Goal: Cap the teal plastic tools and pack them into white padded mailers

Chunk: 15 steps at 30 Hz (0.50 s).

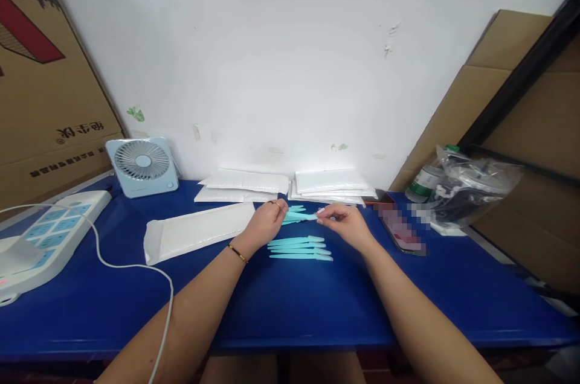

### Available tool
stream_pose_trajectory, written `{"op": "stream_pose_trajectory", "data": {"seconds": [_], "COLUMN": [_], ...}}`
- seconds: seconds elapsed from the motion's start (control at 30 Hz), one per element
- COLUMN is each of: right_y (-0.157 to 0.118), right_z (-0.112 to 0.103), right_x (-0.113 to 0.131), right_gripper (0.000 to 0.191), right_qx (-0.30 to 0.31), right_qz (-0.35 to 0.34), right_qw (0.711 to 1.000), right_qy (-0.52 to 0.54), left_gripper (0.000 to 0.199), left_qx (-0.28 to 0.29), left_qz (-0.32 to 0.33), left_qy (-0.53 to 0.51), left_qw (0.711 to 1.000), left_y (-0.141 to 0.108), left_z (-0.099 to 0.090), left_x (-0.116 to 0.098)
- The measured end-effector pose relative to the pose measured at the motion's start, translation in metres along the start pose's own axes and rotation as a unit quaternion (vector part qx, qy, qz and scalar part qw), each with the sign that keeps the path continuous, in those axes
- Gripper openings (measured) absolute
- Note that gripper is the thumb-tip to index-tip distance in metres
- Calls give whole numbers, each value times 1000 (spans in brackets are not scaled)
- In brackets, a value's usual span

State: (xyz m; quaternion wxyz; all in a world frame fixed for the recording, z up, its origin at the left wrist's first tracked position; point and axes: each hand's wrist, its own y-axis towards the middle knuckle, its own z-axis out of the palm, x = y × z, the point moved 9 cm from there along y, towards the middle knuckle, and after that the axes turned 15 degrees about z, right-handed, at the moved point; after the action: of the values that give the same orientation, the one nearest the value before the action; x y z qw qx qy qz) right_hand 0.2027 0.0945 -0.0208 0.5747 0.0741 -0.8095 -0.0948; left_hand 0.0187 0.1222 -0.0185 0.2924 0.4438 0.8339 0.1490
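Note:
Between my two hands is a turquoise eyebrow razor [301, 216] with a pale cap at its right end. My left hand [266, 222], with a ring and a bracelet, is closed on the handle end. At the capped end, the thumb and fingers of my right hand [347, 224] pinch it. More turquoise razors show just behind and under it, partly hidden by my left hand. Nearer to me, several razors [296, 249] lie side by side on the blue table [308, 305], caps to the right. A white padded envelope [199, 230] lies left of my left hand.
Two stacks of white padded envelopes, a left stack [244, 183] and a right stack [330, 183], lie by the wall. A blue fan [142, 166] and a power strip [63, 233] with a white cable stand left. A phone [401, 230], bottle [425, 183] and plastic bag [475, 188] are right.

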Motion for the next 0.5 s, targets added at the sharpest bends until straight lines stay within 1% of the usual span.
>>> {"op": "stream_pose_trajectory", "data": {"seconds": [0.1,0.17,0.23,0.27,0.3,0.33,0.4,0.43,0.47,0.5], "right_y": [0,-2,-4,-4,-3,0,7,9,11,12], "right_z": [8,15,19,18,13,5,-17,-27,-34,-37], "right_x": [-6,-14,-22,-25,-29,-32,-37,-40,-44,-46], "right_gripper": [16,16,16,15,15,15,15,16,17,18], "right_qx": [50,104,160,172,169,147,62,21,-9,-25], "right_qz": [34,67,89,93,92,89,84,86,88,91], "right_qw": [998,991,978,973,970,970,966,959,949,938], "right_qy": [-23,-59,-103,-127,-149,-173,-235,-269,-303,-335], "left_gripper": [30,27,20,18,18,18,17,15,15,15], "left_qx": [65,94,84,74,67,67,81,89,95,97], "left_qz": [-13,-9,-7,-11,-16,-22,-29,-29,-28,-25], "left_qy": [-13,16,72,98,116,128,136,136,135,136], "left_qw": [998,995,994,992,991,989,987,986,986,986], "left_y": [-3,-5,-6,-6,-6,-7,-7,-8,-7,-7], "left_z": [15,19,16,13,12,11,15,17,19,20], "left_x": [-2,-1,4,7,12,16,23,25,27,27]}}
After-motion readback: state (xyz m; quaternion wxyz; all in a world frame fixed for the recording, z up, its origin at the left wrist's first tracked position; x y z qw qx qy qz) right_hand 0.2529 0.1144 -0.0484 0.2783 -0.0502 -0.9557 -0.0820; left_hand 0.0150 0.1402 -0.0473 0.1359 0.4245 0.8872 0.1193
